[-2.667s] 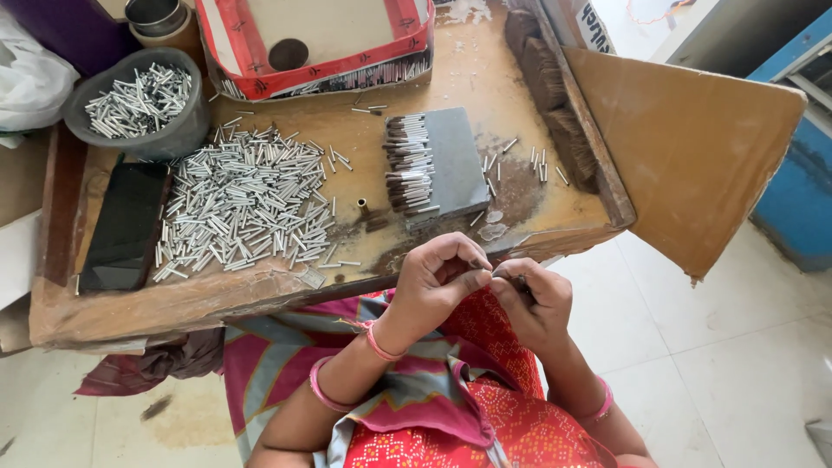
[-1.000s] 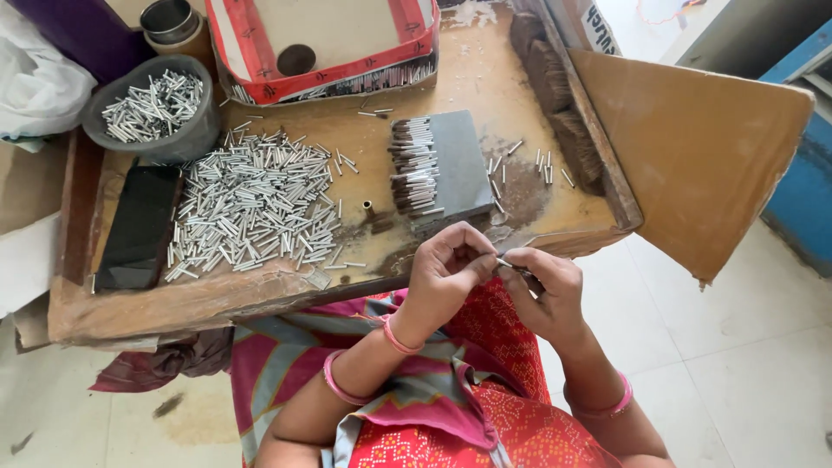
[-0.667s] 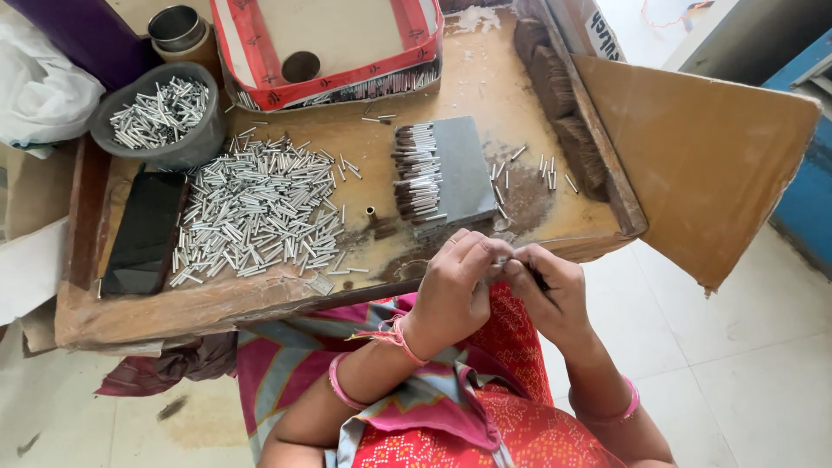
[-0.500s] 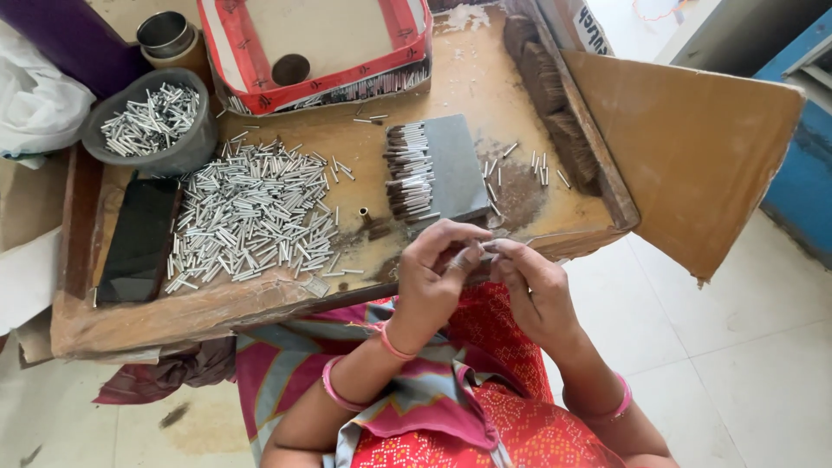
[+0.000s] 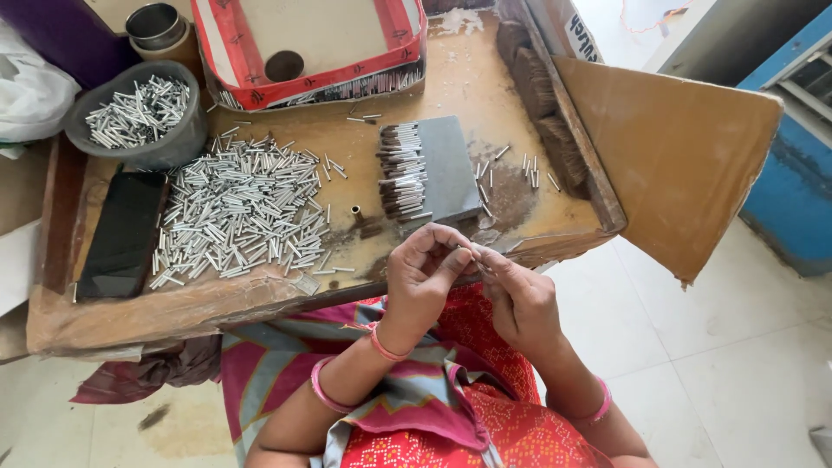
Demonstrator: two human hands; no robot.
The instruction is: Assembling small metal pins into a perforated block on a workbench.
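Small tube (image 5: 469,254) between both hands' fingertips.

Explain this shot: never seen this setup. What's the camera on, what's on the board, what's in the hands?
One view only, from a camera on the person's head, looking down. No machine here: two bare hands. The left hand and right hand meet fingertip to fingertip over the lap, pinching something too small to identify. On the wooden tray lie a loose heap of small metal tubes, a grey block with tubes lined along its edge, a dark phone, a grey bowl of more tubes, and a red-rimmed box.
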